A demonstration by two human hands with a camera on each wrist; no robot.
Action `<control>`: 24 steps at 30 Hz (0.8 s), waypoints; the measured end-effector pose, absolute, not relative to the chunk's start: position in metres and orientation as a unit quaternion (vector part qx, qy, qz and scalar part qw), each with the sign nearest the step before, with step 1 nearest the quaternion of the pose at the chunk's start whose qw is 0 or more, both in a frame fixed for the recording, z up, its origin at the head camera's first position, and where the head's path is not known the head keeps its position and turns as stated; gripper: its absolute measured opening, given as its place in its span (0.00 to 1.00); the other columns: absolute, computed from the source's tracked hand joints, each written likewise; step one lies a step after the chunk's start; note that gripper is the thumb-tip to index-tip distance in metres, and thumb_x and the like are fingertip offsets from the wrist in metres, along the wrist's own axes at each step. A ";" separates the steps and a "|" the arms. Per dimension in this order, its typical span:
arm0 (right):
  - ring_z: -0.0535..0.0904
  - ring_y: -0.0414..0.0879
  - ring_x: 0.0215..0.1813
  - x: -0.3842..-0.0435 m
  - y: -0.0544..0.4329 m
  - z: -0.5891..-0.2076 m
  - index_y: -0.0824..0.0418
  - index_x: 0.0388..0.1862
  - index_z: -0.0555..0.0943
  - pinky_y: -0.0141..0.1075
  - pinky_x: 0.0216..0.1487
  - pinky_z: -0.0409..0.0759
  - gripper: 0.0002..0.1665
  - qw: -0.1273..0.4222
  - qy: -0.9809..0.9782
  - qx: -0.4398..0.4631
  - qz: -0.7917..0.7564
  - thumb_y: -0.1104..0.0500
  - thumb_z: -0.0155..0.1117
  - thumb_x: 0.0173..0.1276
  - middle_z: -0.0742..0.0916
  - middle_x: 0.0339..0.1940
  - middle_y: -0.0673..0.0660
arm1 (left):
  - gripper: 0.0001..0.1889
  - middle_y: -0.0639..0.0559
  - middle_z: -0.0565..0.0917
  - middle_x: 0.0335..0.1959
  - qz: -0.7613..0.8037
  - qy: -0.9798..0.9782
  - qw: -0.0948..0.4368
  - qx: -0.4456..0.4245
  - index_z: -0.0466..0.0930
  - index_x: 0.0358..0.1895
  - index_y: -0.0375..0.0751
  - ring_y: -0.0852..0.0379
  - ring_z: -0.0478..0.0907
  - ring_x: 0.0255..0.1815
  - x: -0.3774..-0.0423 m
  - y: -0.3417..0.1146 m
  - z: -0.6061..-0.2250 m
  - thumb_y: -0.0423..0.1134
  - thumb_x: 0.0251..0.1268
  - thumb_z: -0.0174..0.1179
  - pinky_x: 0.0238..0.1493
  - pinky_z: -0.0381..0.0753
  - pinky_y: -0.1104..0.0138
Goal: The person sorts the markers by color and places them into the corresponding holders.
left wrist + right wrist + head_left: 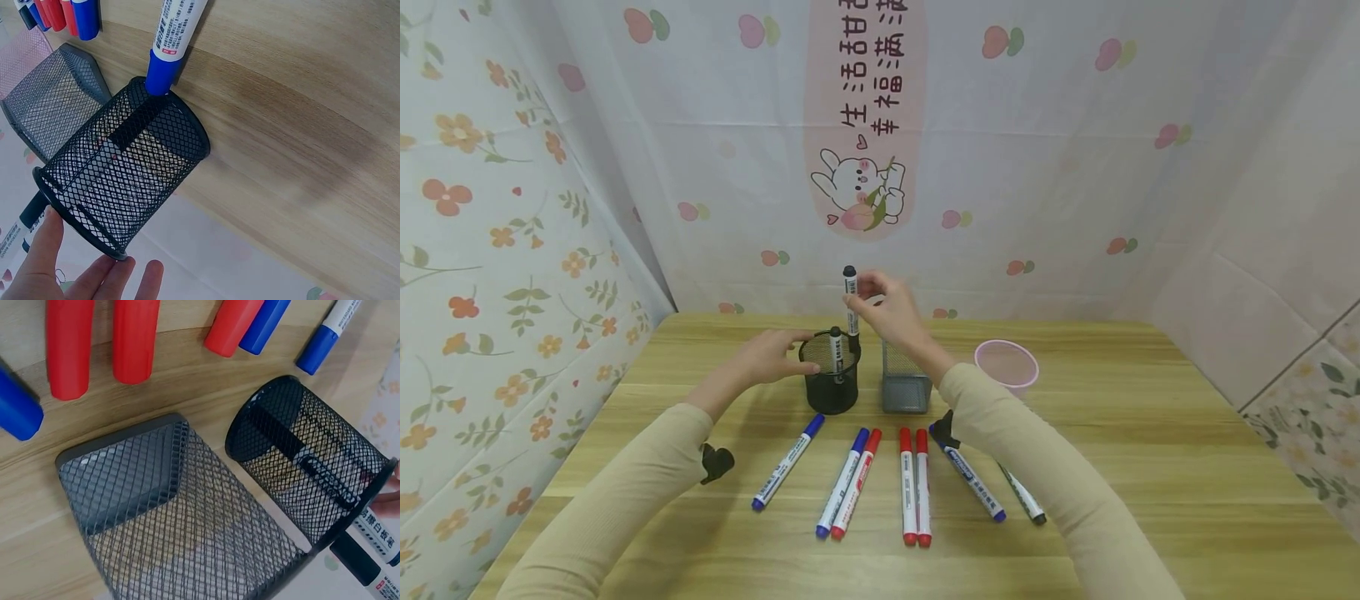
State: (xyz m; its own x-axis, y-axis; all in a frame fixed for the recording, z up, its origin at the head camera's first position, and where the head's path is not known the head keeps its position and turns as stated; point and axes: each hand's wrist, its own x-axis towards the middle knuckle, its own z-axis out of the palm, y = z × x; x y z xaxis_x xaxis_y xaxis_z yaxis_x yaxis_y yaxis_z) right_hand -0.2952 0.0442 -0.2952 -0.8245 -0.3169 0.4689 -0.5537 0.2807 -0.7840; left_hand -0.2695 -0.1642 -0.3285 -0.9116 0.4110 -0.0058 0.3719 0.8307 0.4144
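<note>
My left hand point(767, 357) holds the rim of a round black mesh pen holder point(831, 398), thumb at the front and fingers at the back. One black-capped whiteboard marker point(837, 357) stands tilted inside it. Above the holder's right side, my right hand point(891, 312) pinches a second black-capped marker point(852, 304) between thumb and fingers, nearly upright, its lower black end right at the rim. In the left wrist view, the thumb and fingertips lie spread along the rim of the holder point(125, 187). The right hand is out of sight in its own wrist view.
A grey square mesh holder point(905, 396) stands to the right of the round one, with a pink-rimmed holder point(1036, 371) beyond the right sleeve. Before them lie several markers: a blue one point(786, 465), a red pair point(915, 492), and a black-ended one point(1026, 500). A patterned curtain point(1037, 167) hangs behind.
</note>
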 end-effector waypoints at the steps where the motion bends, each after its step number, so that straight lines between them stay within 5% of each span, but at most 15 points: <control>1: 0.74 0.43 0.39 -0.296 0.043 -0.296 0.64 0.46 0.75 0.33 0.39 0.73 0.18 0.111 -0.793 0.275 0.532 0.56 0.62 0.58 0.80 0.34 0.53 | 0.33 0.37 0.69 0.56 0.207 0.956 0.048 0.205 0.64 0.60 0.33 0.40 0.68 0.52 -0.269 -0.164 -0.328 0.50 0.55 0.59 0.48 0.69 0.50; 24: 0.75 0.42 0.38 -0.297 0.033 -0.325 0.65 0.45 0.75 0.33 0.39 0.75 0.16 0.094 -0.818 0.285 0.490 0.60 0.62 0.59 0.80 0.35 0.53 | 0.33 0.36 0.70 0.55 0.213 0.953 0.034 0.213 0.65 0.59 0.32 0.39 0.69 0.51 -0.269 -0.163 -0.327 0.49 0.54 0.60 0.48 0.69 0.51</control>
State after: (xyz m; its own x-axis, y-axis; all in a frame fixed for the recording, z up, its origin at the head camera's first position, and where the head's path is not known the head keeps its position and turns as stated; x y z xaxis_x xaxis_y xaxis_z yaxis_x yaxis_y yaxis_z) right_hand -0.2970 0.0326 -0.3254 -0.8198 -0.3745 0.4332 -0.5587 0.3570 -0.7486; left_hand -0.2690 -0.1628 -0.3271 -0.9073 0.4197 0.0248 0.3903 0.8189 0.4208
